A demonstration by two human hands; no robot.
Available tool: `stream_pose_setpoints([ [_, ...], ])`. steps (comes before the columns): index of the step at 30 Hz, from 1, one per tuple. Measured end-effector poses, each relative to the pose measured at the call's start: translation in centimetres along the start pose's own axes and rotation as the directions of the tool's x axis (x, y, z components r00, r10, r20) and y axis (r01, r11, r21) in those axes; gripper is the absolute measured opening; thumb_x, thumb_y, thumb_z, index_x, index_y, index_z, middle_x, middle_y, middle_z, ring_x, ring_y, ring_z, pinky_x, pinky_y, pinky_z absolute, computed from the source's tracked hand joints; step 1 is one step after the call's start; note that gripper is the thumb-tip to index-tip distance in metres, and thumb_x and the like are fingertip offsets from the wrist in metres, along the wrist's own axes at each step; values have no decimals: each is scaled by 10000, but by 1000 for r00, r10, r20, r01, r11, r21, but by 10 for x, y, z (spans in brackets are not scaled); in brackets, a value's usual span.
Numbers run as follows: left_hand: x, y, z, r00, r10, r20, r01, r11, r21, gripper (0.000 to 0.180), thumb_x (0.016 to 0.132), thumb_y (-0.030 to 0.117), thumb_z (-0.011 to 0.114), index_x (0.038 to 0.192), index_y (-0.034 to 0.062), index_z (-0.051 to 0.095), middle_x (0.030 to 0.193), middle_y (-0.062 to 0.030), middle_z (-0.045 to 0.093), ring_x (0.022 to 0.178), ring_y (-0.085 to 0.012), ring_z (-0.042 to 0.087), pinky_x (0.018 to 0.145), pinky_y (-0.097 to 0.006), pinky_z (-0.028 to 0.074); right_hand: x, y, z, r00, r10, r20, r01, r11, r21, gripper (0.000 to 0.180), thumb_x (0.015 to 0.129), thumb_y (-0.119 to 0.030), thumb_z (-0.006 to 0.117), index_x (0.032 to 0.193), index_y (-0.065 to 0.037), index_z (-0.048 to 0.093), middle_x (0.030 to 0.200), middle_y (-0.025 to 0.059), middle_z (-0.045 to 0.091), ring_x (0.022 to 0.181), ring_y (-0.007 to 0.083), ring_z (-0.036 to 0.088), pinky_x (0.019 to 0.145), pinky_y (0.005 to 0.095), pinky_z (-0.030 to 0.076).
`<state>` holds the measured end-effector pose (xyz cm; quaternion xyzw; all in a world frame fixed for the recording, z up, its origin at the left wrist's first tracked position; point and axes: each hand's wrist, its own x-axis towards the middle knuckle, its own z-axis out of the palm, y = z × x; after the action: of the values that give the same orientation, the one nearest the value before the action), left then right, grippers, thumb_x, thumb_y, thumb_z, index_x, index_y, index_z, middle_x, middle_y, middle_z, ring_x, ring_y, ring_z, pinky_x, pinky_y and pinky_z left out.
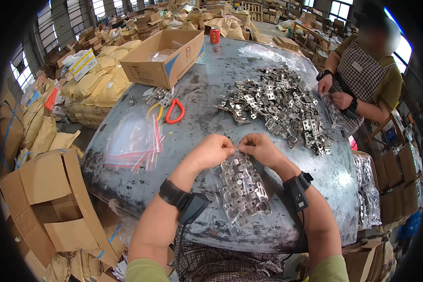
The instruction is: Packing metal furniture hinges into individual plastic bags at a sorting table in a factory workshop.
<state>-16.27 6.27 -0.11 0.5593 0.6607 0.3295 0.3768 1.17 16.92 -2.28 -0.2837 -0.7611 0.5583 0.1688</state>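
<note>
Before me on the table hangs or rests a clear plastic zip bag [243, 190] filled with shiny metal brackets; I cannot tell how firmly it touches the surface. My left hand [215, 149] pinches its top edge with thumb and finger. Close beside it, my right hand [259, 147] grips the same edge, fingertips nearly touching those of the left. Beyond my hands spreads a large heap of loose metal brackets [275, 101]. To the left lies a stack of flat clear zip bags [131, 141] with red seal strips.
Scissors with red and yellow handles [175, 112] and a few brackets [160, 97] lie near an open cardboard box [176, 69] on the metal table [197, 98]. A red can [214, 35] stands behind. At right, a co-worker [361, 80] handles another bag [332, 113]. Filled bags [366, 188] sit off the right edge.
</note>
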Motion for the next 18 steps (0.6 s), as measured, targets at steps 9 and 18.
stream_pose_setpoints([
  [9, 4, -13, 5, 998, 31, -62, -33, 999, -25, 130, 810, 111, 713, 813, -14, 676, 672, -86, 647, 621, -140, 579, 585, -327, 467, 1, 5, -2, 994, -106, -14, 104, 989, -106, 162, 856, -124, 692, 893, 33, 678, 736, 55, 642, 678, 113, 548, 621, 293, 447],
  [18, -1, -2, 3, 999, 8, -50, -7, 1000, 2, 168, 865, 144, 685, 835, -20, 679, 706, -20, 641, 651, -79, 540, 592, -266, 445, -6, -5, 5, 992, -101, -74, 80, 965, -250, 116, 891, -81, 647, 917, 32, 643, 763, 19, 625, 722, 80, 539, 652, 270, 456],
])
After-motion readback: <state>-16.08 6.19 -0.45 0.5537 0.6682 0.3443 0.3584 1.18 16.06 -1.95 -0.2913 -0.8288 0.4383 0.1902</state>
